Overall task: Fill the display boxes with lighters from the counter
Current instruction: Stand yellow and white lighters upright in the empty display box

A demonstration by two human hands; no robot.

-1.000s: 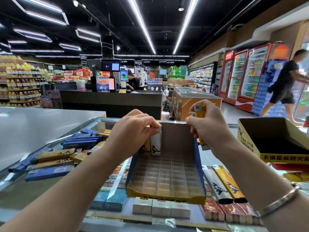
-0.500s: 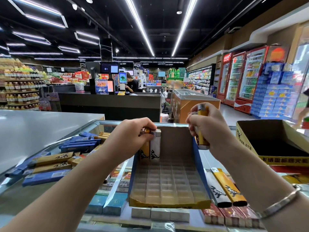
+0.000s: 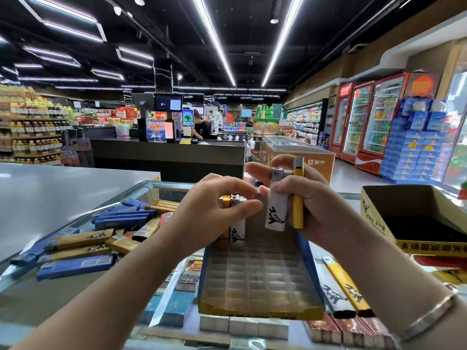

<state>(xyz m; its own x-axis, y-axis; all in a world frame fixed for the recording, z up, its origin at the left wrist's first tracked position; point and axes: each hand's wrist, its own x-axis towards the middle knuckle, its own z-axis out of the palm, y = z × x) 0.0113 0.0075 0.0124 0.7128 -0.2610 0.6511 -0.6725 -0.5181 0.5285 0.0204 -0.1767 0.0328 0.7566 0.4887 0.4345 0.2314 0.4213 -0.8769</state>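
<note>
Two lighters [image 3: 283, 208] pinched in right hand [image 3: 310, 198], left hand [image 3: 214, 210] gripping seated lighters [image 3: 233, 215]; one risked slipping into tray [image 3: 260, 279].

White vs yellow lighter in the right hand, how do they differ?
The white lighter shows its broad face with a black animal print; the yellow lighter is edge-on, print hidden. The white lighter sits nearer the left hand; the yellow lighter is on the outer side and reaches higher. Both are upright, gripped together by the right hand above the display box.
</note>
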